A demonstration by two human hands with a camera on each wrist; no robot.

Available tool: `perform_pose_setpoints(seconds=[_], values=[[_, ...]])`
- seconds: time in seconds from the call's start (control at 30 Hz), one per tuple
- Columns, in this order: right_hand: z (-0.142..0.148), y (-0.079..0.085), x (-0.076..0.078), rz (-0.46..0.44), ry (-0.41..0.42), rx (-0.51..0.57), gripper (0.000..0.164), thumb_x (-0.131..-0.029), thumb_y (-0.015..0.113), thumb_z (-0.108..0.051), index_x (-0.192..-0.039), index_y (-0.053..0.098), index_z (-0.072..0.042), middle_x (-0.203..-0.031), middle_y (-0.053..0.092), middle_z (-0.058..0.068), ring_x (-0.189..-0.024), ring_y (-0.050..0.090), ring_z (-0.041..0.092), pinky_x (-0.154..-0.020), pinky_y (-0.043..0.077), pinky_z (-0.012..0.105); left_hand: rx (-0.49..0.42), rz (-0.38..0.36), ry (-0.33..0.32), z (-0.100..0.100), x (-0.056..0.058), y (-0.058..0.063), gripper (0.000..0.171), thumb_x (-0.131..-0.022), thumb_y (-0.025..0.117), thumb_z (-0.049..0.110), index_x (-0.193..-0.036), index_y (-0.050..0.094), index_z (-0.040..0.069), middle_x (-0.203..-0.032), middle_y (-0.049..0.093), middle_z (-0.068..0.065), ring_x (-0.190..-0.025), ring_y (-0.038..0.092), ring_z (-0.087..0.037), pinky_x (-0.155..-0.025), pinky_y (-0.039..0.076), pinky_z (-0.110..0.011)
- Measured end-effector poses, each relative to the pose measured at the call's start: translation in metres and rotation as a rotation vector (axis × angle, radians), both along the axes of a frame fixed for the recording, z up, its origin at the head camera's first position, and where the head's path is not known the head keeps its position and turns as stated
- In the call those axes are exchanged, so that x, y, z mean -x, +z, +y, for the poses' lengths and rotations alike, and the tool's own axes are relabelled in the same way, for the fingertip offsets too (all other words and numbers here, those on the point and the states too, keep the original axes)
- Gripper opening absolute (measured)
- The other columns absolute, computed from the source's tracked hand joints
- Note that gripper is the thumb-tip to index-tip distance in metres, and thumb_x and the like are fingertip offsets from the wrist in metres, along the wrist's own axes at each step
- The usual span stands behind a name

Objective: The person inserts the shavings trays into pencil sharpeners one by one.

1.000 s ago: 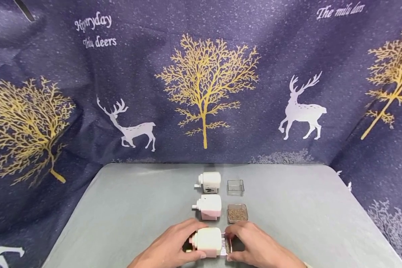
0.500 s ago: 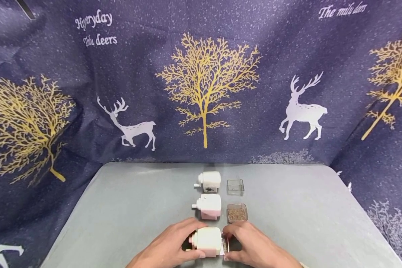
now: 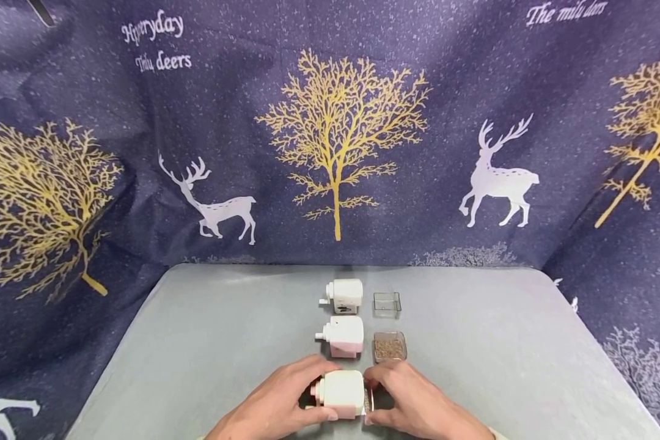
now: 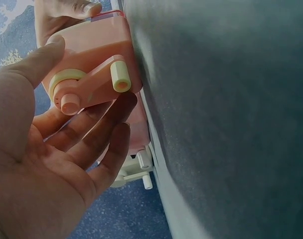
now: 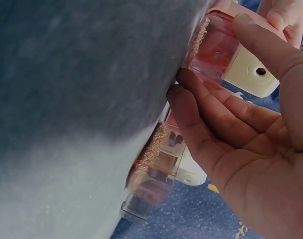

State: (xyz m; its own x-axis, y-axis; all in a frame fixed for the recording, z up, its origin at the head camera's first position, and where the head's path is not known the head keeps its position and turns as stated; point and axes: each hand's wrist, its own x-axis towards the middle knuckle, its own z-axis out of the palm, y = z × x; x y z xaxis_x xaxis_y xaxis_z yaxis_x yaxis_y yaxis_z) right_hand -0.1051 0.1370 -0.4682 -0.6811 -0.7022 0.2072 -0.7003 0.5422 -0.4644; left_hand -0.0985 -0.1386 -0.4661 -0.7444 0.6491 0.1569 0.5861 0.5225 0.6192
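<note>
A cream and pink hand-crank pencil sharpener (image 3: 342, 391) stands at the near middle of the table. My left hand (image 3: 277, 400) grips its crank side, thumb and fingers on opposite faces. In the left wrist view its pink crank (image 4: 99, 82) has a yellow knob. At the other end my right hand (image 3: 418, 400) holds the clear shavings drawer (image 5: 214, 50) between thumb and fingers. Some shavings lie in it. Most of this drawer sits inside the sharpener, and only a narrow strip shows in the head view.
Behind stand a white and pink sharpener (image 3: 345, 339) and a white sharpener (image 3: 348, 296). To their right lie a drawer full of shavings (image 3: 390, 347) and a clear drawer (image 3: 387, 303). A dark blue cloth (image 3: 396, 244) with trees and deer hangs beyond the grey table (image 3: 214, 330).
My right hand has moved left, pushing the drawer further into the near sharpener. The left hand keeps its hold. The other sharpeners and drawers stay put.
</note>
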Motion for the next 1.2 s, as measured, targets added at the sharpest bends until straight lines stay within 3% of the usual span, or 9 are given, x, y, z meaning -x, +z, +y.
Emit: perform_pose_setpoints(seconds=[0.37, 0.93, 1.2], values=[[-0.003, 0.003, 0.004, -0.079, 0.026, 0.019, 0.03, -0.077, 0.08, -0.042, -0.097, 0.062, -0.03, -0.087, 0.059, -0.02, -0.082, 0.056, -0.001, -0.069, 0.05, 0.02, 0.001, 0.009, 0.008, 0.0, 0.0, 0.0, 0.056, -0.085, 0.067, 0.056, -0.135, 0.05, 0.037, -0.116, 0.052, 0.019, -0.09, 0.053, -0.002, -0.075, 0.05, -0.025], [-0.01, 0.003, 0.003, -0.071, -0.005, 0.014, 0.031, -0.073, 0.083, -0.044, -0.092, 0.063, -0.028, -0.085, 0.057, -0.022, -0.08, 0.058, -0.001, -0.068, 0.049, 0.018, -0.023, -0.009, -0.001, 0.001, 0.001, 0.0, 0.056, -0.084, 0.068, 0.055, -0.134, 0.05, 0.037, -0.115, 0.053, 0.019, -0.09, 0.053, -0.001, -0.075, 0.05, -0.024], [-0.013, 0.003, 0.002, -0.053, -0.025, -0.012, 0.033, -0.07, 0.084, -0.042, -0.092, 0.064, -0.026, -0.084, 0.056, -0.021, -0.078, 0.057, -0.001, -0.066, 0.049, 0.017, -0.043, 0.039, -0.021, 0.001, 0.0, 0.0, 0.056, -0.084, 0.069, 0.053, -0.134, 0.051, 0.035, -0.114, 0.053, 0.02, -0.09, 0.053, -0.001, -0.074, 0.049, -0.023]])
